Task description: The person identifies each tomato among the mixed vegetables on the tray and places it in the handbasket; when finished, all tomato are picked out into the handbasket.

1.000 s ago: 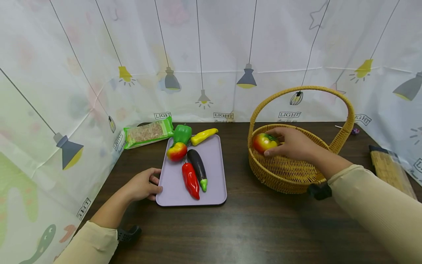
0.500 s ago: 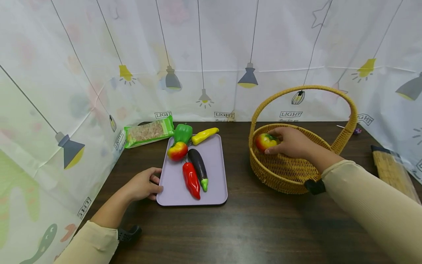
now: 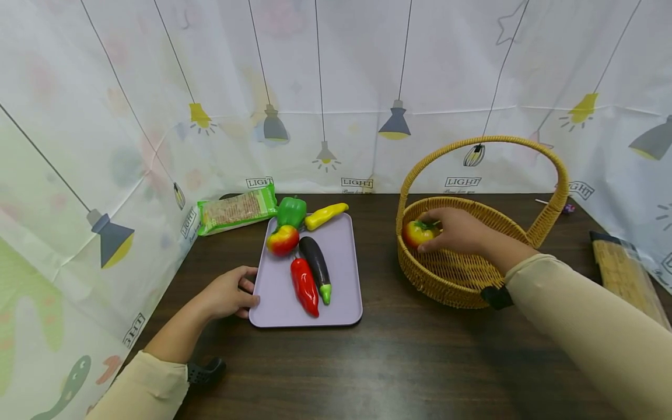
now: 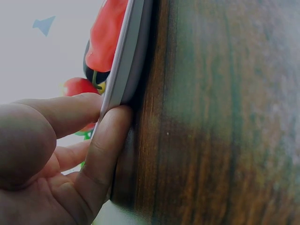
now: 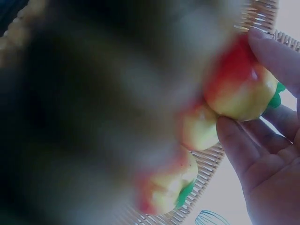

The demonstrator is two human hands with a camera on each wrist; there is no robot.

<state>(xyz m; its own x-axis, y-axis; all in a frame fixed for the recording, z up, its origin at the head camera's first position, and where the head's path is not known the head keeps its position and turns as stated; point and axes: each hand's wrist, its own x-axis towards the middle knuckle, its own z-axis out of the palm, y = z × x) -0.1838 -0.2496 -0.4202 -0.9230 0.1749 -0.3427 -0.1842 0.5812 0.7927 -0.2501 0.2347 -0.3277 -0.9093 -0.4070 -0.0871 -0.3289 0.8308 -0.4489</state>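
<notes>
At the left edge of a lilac tray (image 3: 341, 262), my left hand (image 3: 226, 294) pinches the rim; in the left wrist view the thumb and a fingertip lie on either side of it. On the tray are a red pepper (image 3: 304, 287), an eggplant (image 3: 315, 262), a green bell pepper (image 3: 291, 212), a yellow pepper (image 3: 326, 216) and a round red-and-yellow fruit (image 3: 283, 240). Inside the wicker basket (image 3: 446, 291), my right hand (image 3: 459, 230) holds a red-and-yellow tomato (image 5: 241, 86). Two more such tomatoes (image 5: 168, 185) show beside it in the right wrist view; my hand hides them from the head view.
A green-edged food packet (image 3: 236, 210) lies behind the tray's left corner. The basket's tall handle (image 3: 490, 140) arches above my right hand. To the right are a lollipop (image 3: 568, 208) and a packet of straw-coloured sticks (image 3: 627, 274). A printed curtain (image 3: 346, 87) borders the dark table (image 3: 378, 367).
My right hand shifts slightly left and down in the basket with the tomato, which now shows its green top turned more upward. My left hand and the tray stay in place.
</notes>
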